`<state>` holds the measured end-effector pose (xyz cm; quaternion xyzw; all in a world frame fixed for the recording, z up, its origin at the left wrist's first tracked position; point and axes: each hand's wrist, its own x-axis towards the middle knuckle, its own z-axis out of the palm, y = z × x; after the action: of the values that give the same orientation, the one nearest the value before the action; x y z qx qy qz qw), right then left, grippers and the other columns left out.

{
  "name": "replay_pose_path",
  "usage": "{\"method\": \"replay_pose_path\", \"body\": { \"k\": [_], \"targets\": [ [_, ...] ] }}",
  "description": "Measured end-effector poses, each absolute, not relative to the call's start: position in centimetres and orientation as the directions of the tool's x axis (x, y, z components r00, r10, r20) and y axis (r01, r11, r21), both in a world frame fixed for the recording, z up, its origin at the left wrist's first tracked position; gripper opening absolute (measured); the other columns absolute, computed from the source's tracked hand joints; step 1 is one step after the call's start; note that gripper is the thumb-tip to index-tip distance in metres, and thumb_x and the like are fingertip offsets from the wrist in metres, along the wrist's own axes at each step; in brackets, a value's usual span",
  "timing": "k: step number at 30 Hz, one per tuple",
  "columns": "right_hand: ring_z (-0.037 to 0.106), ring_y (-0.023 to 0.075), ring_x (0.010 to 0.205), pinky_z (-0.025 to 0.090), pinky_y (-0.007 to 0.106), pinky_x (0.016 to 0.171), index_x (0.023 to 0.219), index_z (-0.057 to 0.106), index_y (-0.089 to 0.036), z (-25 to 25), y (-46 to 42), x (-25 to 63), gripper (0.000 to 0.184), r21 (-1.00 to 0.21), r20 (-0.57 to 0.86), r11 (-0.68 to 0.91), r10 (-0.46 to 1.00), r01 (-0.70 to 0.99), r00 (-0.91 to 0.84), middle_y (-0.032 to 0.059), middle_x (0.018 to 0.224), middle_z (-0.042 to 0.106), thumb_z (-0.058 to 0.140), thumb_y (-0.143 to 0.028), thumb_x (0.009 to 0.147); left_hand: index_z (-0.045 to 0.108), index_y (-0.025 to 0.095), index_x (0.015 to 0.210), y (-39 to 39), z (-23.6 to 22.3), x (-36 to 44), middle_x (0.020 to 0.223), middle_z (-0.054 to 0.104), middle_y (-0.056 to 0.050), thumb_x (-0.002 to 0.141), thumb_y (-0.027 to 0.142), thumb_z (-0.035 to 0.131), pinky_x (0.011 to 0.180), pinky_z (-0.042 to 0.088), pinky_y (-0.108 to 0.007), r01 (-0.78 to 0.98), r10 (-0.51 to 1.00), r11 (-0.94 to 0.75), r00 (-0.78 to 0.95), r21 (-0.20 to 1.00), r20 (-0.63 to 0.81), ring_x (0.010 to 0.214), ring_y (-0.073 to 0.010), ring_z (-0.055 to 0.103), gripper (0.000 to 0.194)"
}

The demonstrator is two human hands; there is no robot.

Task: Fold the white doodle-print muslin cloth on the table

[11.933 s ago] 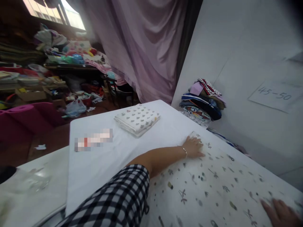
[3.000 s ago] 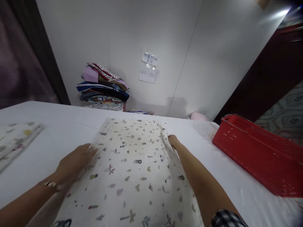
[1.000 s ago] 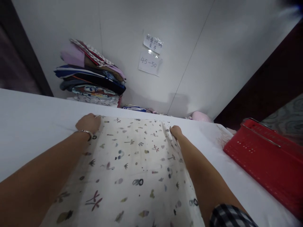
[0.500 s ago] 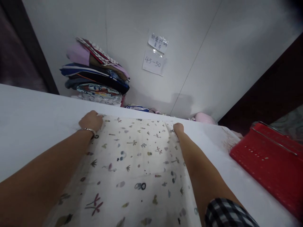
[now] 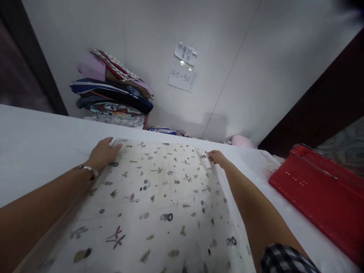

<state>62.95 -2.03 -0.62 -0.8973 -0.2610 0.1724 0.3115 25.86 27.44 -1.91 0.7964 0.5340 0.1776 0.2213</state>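
Note:
A cream cloth (image 5: pixel 159 204) with small coloured prints lies spread on the white table (image 5: pixel 36 140) in front of me. My left hand (image 5: pixel 102 153), a bracelet on its wrist, grips the cloth's far left corner. The far right corner is pinched by my right hand (image 5: pixel 216 157), fingers closed on the fabric. Both arms stretch forward along the cloth's two side edges.
A red plastic basket (image 5: pixel 318 189) stands on the table at the right. A stack of folded fabrics (image 5: pixel 110 96) leans against the white wall behind the table. Paper notes (image 5: pixel 182 68) hang on that wall, one reading 45-50.
Over the last second both hands stay at the cloth's far corners. The left hand has flattened and drawn slightly toward me; the cloth looks stretched wider.

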Motion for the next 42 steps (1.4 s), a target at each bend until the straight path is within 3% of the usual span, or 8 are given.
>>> {"method": "replay_pose_path", "body": {
  "k": [4, 7, 11, 20, 27, 31, 37, 42],
  "targets": [
    [0.063, 0.0112, 0.082, 0.046, 0.017, 0.059, 0.114, 0.057, -0.016, 0.9, -5.0, 61.4, 0.03, -0.742, -0.101, -0.583, 0.584, 0.33, 0.805, 0.0108, 0.109, 0.068, 0.046, -0.026, 0.089, 0.039, 0.007, 0.137, 24.4, -2.1, 23.6, 0.143, 0.04, -0.018, 0.083, 0.044, 0.043, 0.106, 0.036, -0.042, 0.735, 0.862, -0.481, 0.496, 0.478, 0.106, 0.127, -0.0306, 0.043, 0.066],
    [0.063, 0.0106, 0.069, 0.044, 0.018, 0.054, 0.103, 0.061, -0.013, 0.7, -7.2, 59.5, 0.023, -0.742, -0.143, -0.607, 0.558, 0.285, 0.818, 0.0112, 0.098, 0.07, 0.048, -0.022, 0.085, 0.045, 0.008, 0.133, 20.4, -2.3, 22.6, 0.148, 0.035, -0.015, 0.083, 0.043, 0.038, 0.112, 0.028, -0.041, 0.678, 0.766, -0.623, 0.629, 0.391, 0.131, 0.135, -0.0299, 0.033, 0.062],
    [0.058, 0.0112, 0.056, 0.043, 0.022, 0.054, 0.082, 0.066, -0.013, -0.7, -11.4, 56.1, 0.014, -0.694, -0.196, -0.663, 0.546, 0.278, 0.814, 0.0062, 0.073, 0.069, 0.055, -0.023, 0.079, 0.052, 0.018, 0.129, 15.3, -3.2, 21.3, 0.149, 0.035, -0.008, 0.081, 0.049, 0.038, 0.109, 0.033, -0.04, 0.553, 0.615, -0.766, 0.778, 0.329, 0.126, 0.132, -0.0286, 0.038, 0.059],
    [0.063, 0.0209, 0.076, 0.046, 0.031, 0.07, 0.102, 0.067, -0.018, -2.5, -27.7, 45.6, 0.041, -0.611, -0.097, -0.679, 0.575, 0.407, 0.813, 0.0058, 0.087, 0.07, 0.047, -0.045, 0.079, 0.056, 0.018, 0.125, 10.0, -5.5, 13.7, 0.144, 0.044, -0.01, 0.086, 0.056, 0.038, 0.105, 0.037, -0.046, 0.451, 0.504, -0.859, 0.828, 0.241, 0.245, 0.129, -0.032, 0.042, 0.057],
    [0.063, 0.022, 0.074, 0.045, 0.031, 0.07, 0.106, 0.066, -0.02, -2.7, -34.6, 38.5, 0.046, -0.548, -0.101, -0.746, 0.508, 0.379, 0.855, 0.0036, 0.076, 0.069, 0.043, -0.052, 0.082, 0.054, 0.026, 0.126, -3.5, -3.7, 12.6, 0.144, 0.044, -0.007, 0.09, 0.049, 0.041, 0.105, 0.039, -0.045, 0.097, 0.181, -0.942, 0.953, 0.321, 0.243, 0.129, -0.0269, 0.043, 0.045],
    [0.063, 0.0219, 0.084, 0.043, 0.03, 0.074, 0.113, 0.063, -0.018, -2.2, -34.8, 37.2, 0.047, -0.467, -0.088, -0.793, 0.482, 0.391, 0.872, 0.0068, 0.088, 0.069, 0.045, -0.047, 0.082, 0.051, 0.028, 0.127, -10.8, -2.4, 14.2, 0.144, 0.043, -0.006, 0.089, 0.037, 0.05, 0.108, 0.035, -0.044, -0.08, -0.021, -0.906, 0.989, 0.416, 0.143, 0.132, -0.0241, 0.039, 0.04],
    [0.056, 0.0162, 0.064, 0.042, 0.026, 0.06, 0.113, 0.06, -0.017, -1.9, -35.3, 36.8, 0.046, -0.715, 0.038, -0.619, 0.43, 0.325, 0.902, 0.0006, 0.071, 0.061, 0.048, -0.045, 0.078, 0.046, 0.022, 0.132, -15.4, -1.6, 17.3, 0.142, 0.045, -0.009, 0.084, 0.029, 0.056, 0.112, 0.025, -0.051, -0.094, -0.074, -0.904, 0.995, 0.417, 0.064, 0.133, -0.0278, 0.035, 0.05],
    [0.052, 0.014, 0.057, 0.04, 0.025, 0.053, 0.113, 0.06, -0.014, -3.5, -36.4, 37.0, 0.05, -0.766, -0.001, -0.591, 0.396, 0.254, 0.918, -0.0031, 0.063, 0.053, 0.053, -0.043, 0.073, 0.051, 0.02, 0.127, -16.1, -1.0, 17.5, 0.139, 0.048, -0.01, 0.082, 0.031, 0.059, 0.11, 0.027, -0.051, -0.072, -0.054, -0.913, 0.997, 0.401, 0.058, 0.13, -0.0297, 0.038, 0.048]
  ]
}}
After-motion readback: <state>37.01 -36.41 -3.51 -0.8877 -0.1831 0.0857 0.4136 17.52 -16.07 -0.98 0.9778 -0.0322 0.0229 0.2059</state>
